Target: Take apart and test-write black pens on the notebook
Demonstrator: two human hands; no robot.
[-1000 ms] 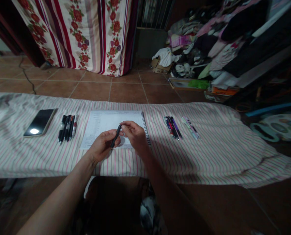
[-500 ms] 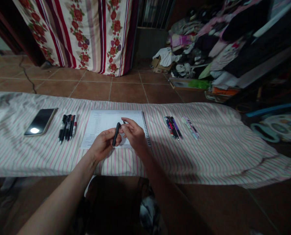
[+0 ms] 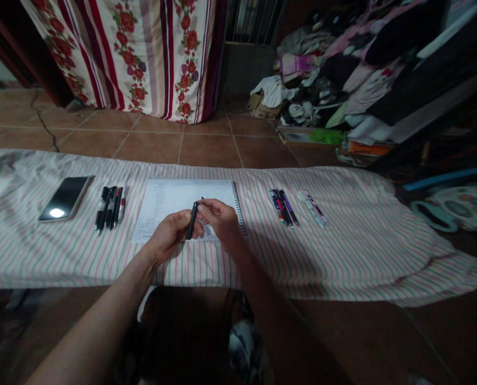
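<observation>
A black pen is held upright between both hands over a spiral notebook that lies open on a striped cloth. My left hand grips the pen's barrel. My right hand pinches its upper end with thumb and fingers closed. Whether the right hand holds a separate cap I cannot make out.
A row of black pens and a phone with a lit spot lie left of the notebook. Coloured pens and pale pens lie to its right. The striped cloth covers a low surface. Piled clothes and a floral curtain stand beyond.
The pen has tipped from slanted to more upright. My right hand's fingers opened briefly at the pen's top, then closed on it again. Both hands stay over the notebook.
</observation>
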